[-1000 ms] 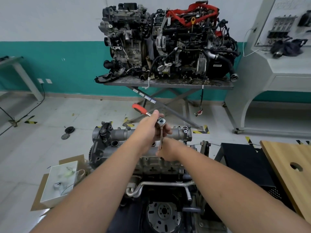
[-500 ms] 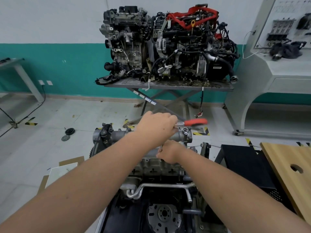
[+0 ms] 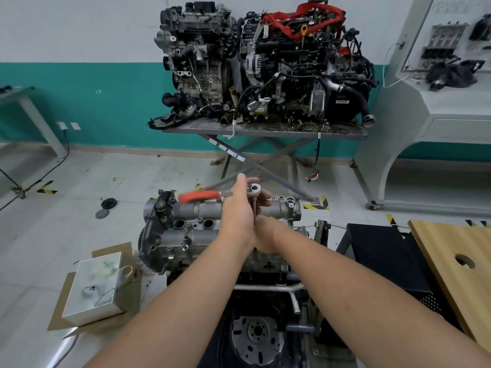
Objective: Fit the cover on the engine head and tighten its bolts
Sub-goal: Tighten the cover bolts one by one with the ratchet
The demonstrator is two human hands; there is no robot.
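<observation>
The grey engine head with its cast cover [image 3: 186, 229] stands low in the middle. A ratchet [image 3: 253, 187] with a red handle [image 3: 198, 195] sits on a long upright extension above the cover; the handle points left and is blurred. My left hand [image 3: 237, 211] holds the ratchet near its head. Just below, my right hand [image 3: 267, 235] is curled round the lower part of the extension, whose tip and bolt are hidden behind the hands.
A white box [image 3: 93, 282] on cardboard lies on the floor at left. A wooden board [image 3: 451, 261] and a black stand [image 3: 382, 251] are at right. Two engines [image 3: 265, 65] on a scissor table fill the back. Two round discs [image 3: 106, 207] lie on the floor.
The ratchet handle swung from upper left to the right, and now points left again. My right hand stayed on the extension.
</observation>
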